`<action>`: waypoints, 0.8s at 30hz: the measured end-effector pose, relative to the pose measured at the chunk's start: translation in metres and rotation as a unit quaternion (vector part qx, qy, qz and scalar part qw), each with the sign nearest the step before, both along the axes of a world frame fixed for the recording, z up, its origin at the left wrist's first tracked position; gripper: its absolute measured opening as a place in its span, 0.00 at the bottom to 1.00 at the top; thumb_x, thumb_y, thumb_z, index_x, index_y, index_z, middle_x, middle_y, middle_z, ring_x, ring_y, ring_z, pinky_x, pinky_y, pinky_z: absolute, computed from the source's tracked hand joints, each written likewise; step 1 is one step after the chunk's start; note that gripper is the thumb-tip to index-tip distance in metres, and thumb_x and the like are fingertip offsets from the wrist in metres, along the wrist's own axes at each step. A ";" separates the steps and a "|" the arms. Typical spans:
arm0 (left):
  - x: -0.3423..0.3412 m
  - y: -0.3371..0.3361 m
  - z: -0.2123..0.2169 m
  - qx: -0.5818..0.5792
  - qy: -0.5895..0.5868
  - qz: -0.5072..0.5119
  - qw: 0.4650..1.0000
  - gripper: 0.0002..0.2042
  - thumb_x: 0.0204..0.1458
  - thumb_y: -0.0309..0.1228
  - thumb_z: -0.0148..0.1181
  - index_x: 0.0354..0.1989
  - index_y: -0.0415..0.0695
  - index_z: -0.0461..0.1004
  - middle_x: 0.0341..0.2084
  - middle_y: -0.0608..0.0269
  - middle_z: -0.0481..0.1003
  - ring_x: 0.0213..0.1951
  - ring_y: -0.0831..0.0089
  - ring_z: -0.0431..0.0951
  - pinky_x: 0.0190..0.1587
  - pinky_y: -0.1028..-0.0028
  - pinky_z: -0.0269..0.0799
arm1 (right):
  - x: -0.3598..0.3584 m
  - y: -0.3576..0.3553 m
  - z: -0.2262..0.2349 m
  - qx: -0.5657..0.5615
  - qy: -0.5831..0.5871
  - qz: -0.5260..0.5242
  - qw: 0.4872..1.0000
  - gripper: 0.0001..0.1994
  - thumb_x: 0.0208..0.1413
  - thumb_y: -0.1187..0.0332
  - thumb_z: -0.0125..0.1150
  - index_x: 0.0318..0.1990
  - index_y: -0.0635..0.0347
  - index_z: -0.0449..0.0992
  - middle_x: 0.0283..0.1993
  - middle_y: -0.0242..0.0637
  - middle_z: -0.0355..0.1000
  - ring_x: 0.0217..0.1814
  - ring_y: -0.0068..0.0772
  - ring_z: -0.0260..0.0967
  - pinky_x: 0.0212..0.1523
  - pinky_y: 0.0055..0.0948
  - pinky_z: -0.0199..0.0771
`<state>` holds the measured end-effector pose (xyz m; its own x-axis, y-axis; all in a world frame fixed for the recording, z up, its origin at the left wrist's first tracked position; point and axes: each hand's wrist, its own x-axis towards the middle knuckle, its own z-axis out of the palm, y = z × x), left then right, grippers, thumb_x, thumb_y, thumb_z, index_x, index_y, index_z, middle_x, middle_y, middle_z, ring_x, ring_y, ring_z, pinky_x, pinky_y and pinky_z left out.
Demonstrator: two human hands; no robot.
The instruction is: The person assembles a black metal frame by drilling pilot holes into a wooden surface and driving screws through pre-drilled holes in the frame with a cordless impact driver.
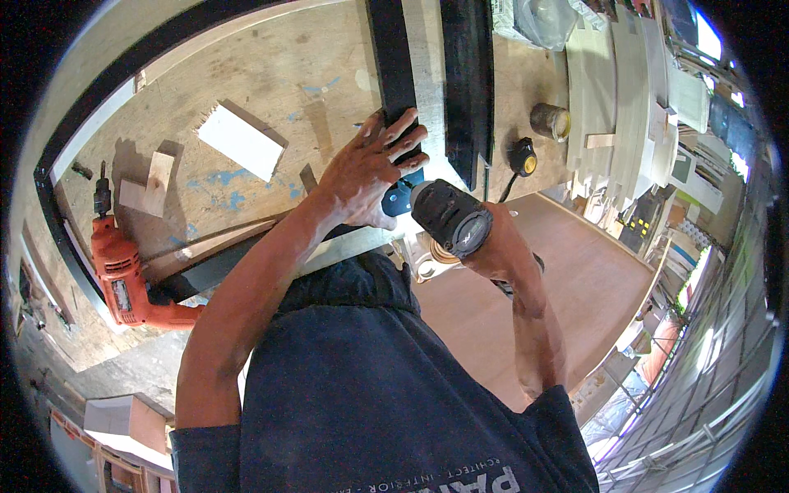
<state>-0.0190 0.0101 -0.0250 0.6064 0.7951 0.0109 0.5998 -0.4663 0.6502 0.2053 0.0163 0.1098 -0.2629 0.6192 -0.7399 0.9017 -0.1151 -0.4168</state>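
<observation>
Workbench (279,66) near the hands (362,168) is paint-flecked, boards (593,86) stacked rightward.

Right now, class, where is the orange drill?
In the head view, the orange drill lies at the far left, beside the small wood block and well left of the left hand.

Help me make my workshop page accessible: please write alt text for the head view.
A person's right hand grips a black power tool while their left hand lies, fingers spread, on a black bar. A red drill and a white board lie to the left, a tape measure to the right.
</observation>
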 end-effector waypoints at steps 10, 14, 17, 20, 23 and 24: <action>-0.001 -0.002 0.000 0.023 0.035 -0.002 0.999 0.54 0.24 0.60 0.77 0.69 0.59 0.67 0.76 0.65 0.54 0.79 0.59 0.41 0.78 0.48 0.37 | -0.007 -0.002 0.004 0.063 0.005 0.032 0.997 0.14 0.37 0.70 0.73 0.36 0.61 0.82 0.34 0.53 0.80 0.40 0.58 0.80 0.41 0.45 0.81; 0.000 -0.001 0.005 0.018 0.052 -0.019 0.998 0.55 0.23 0.59 0.79 0.69 0.55 0.67 0.76 0.61 0.53 0.79 0.56 0.38 0.78 0.46 0.39 | -0.004 0.003 0.003 0.054 -0.016 0.038 0.998 0.13 0.39 0.70 0.72 0.36 0.60 0.82 0.34 0.53 0.80 0.41 0.59 0.79 0.41 0.47 0.80; 0.000 0.000 0.010 0.020 0.072 -0.022 0.997 0.56 0.24 0.60 0.79 0.70 0.56 0.66 0.76 0.61 0.52 0.79 0.56 0.38 0.78 0.45 0.38 | 0.000 0.001 0.002 0.062 -0.004 0.048 0.997 0.15 0.37 0.71 0.72 0.37 0.61 0.82 0.35 0.52 0.81 0.40 0.57 0.80 0.42 0.44 0.80; -0.001 -0.002 0.012 0.017 0.077 -0.016 0.997 0.56 0.24 0.60 0.78 0.71 0.57 0.65 0.76 0.60 0.51 0.79 0.55 0.37 0.77 0.44 0.38 | -0.007 0.000 0.008 0.080 -0.007 0.075 0.994 0.18 0.35 0.73 0.73 0.39 0.63 0.82 0.36 0.51 0.81 0.40 0.54 0.80 0.43 0.39 0.79; 0.000 -0.005 0.013 0.020 0.091 -0.016 0.996 0.57 0.24 0.60 0.78 0.71 0.58 0.65 0.77 0.60 0.51 0.79 0.55 0.37 0.77 0.43 0.38 | -0.007 0.003 0.011 0.055 -0.036 0.047 0.997 0.17 0.36 0.72 0.73 0.38 0.65 0.82 0.35 0.54 0.80 0.41 0.57 0.79 0.43 0.42 0.79; 0.000 -0.004 0.011 0.022 0.096 -0.016 0.995 0.57 0.24 0.61 0.78 0.71 0.58 0.65 0.77 0.60 0.51 0.79 0.55 0.37 0.77 0.43 0.38 | -0.004 0.000 0.008 0.071 -0.025 0.052 0.996 0.16 0.37 0.70 0.74 0.37 0.64 0.83 0.35 0.54 0.80 0.41 0.58 0.79 0.43 0.43 0.79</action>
